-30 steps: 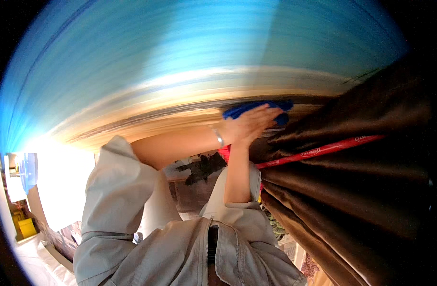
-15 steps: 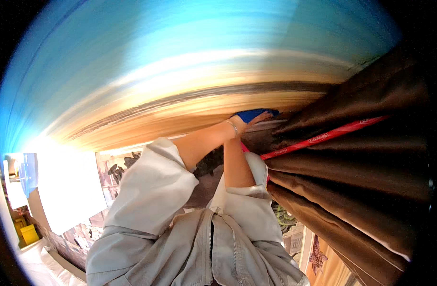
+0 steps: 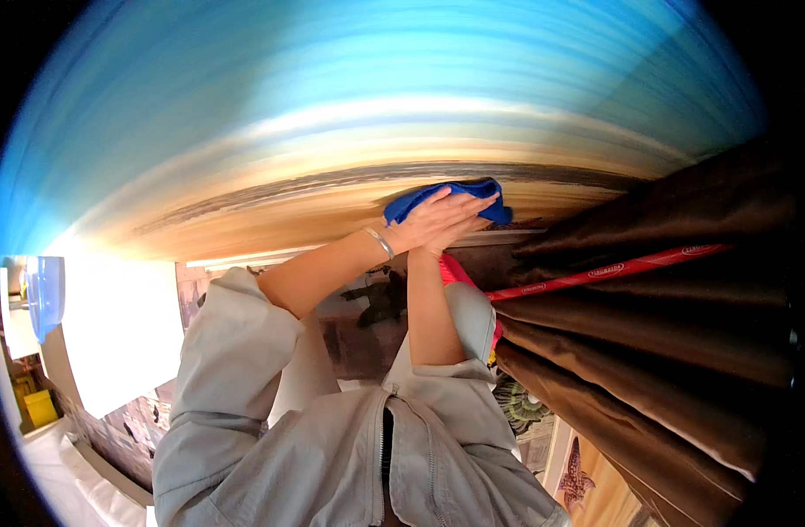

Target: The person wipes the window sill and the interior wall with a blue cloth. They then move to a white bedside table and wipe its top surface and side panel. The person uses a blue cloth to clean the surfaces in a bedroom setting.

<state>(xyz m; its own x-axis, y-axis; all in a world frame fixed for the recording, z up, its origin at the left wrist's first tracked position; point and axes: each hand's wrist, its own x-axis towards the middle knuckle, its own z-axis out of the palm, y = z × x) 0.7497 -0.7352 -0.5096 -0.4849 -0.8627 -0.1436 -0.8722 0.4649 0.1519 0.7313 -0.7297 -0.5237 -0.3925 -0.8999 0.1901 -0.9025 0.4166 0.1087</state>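
A folded blue cloth [image 3: 490, 189] is pressed against the wall painted with a beach scene [image 3: 332, 132]. My left hand [image 3: 431, 220], with a silver bangle at the wrist, lies across the cloth, long fingers stretched to the right, and holds it there. Just below and partly behind it, my right hand [image 3: 453, 235] grips the cloth's lower side, its fingers partly hidden by the left hand. My forearms cross close together, coming out of loose grey sleeves.
Dark brown satin curtain [image 3: 648, 351] hangs on the right, with a red printed strap [image 3: 604, 270] across it. A bright white panel [image 3: 126, 334] is at left, near a blue basin-like object [image 3: 45, 299] and a yellow container [image 3: 40, 407]. Patterned floor [image 3: 359, 325] lies below.
My left hand has come back to the left along the wall and shows more fully on the cloth. More of the cloth is visible now, and the right hand has come into sight.
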